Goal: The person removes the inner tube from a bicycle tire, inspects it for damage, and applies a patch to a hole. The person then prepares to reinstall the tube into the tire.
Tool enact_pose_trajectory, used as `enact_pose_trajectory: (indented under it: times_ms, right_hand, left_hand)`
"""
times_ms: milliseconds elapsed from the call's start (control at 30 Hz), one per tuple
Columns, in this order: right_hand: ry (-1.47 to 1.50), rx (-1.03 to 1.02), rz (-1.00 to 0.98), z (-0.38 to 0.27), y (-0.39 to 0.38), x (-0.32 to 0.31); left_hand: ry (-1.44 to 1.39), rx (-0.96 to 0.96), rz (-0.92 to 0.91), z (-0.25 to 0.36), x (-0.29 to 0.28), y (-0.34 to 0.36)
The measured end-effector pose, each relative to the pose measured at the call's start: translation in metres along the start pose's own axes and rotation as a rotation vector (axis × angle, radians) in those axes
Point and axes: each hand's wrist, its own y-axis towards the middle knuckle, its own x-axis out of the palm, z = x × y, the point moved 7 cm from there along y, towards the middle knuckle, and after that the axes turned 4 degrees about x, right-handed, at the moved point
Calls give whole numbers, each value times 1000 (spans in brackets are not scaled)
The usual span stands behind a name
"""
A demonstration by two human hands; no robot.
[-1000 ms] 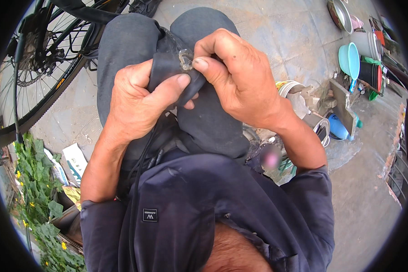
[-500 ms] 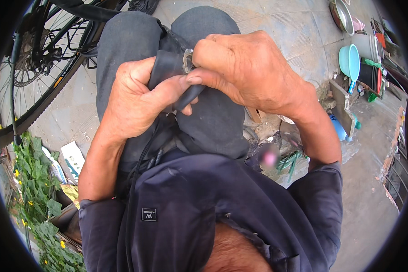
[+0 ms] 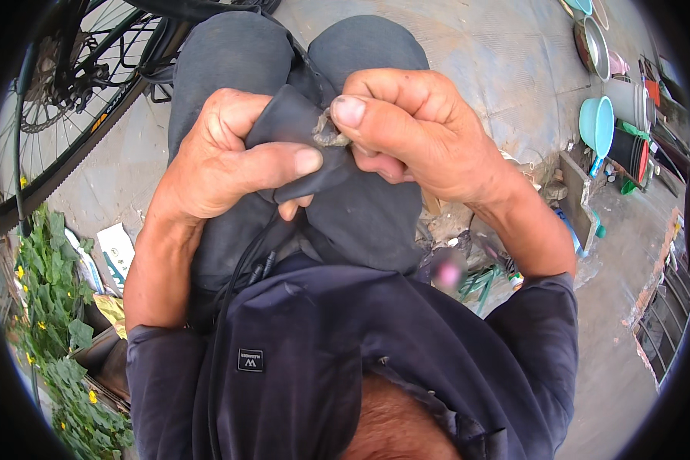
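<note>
A flat black rubber inner tube [image 3: 285,121] is stretched above my knees. My left hand [image 3: 218,165] is closed round it, the thumb lying on top and a fingertip showing beneath. On the tube's right part sits a small crumpled piece of greyish, translucent film [image 3: 328,132]. My right hand [image 3: 429,134] pinches this film's edge between thumb and curled fingers. Whether its lower fingers also touch the tube is hidden. Under both hands are my dark trouser legs [image 3: 368,54].
A bicycle wheel [image 3: 103,126] stands at the upper left. Leafy plants [image 3: 50,307] with yellow flowers grow at the left, beside a white packet [image 3: 116,253]. At the right are a turquoise basin [image 3: 596,126], a grey bucket [image 3: 629,100] and an upright slab [image 3: 579,192].
My thumbs have come apart; the right thumb now lies over the film's edge. More of the tube's face shows, and the film looks more crumpled. The whole view has shifted slightly.
</note>
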Motion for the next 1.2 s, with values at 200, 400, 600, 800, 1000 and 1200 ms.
enact_pose_trajectory:
  times_ms: [200,400,600,800,1000,1200]
  right_hand:
    - [447,110,-44,11,5,2]
    - [460,-79,124,3,7,-18]
    - [-381,-499,382,-16,-15,-15]
    - [-1078,-692,286,-41,-19,9]
    - [-1490,-744,186,-56,-22,22]
    - [-1505,-886,218,-52,-24,27]
  left_hand:
    - [-144,8,-18,-3,-7,3]
    - [-288,10,0,-2,-7,1]
    - [-312,18,-32,-4,-6,5]
    - [-174,72,-8,-3,-3,6]
    - [78,115,-2,-7,4,6]
    - [32,87,30,-4,4,6]
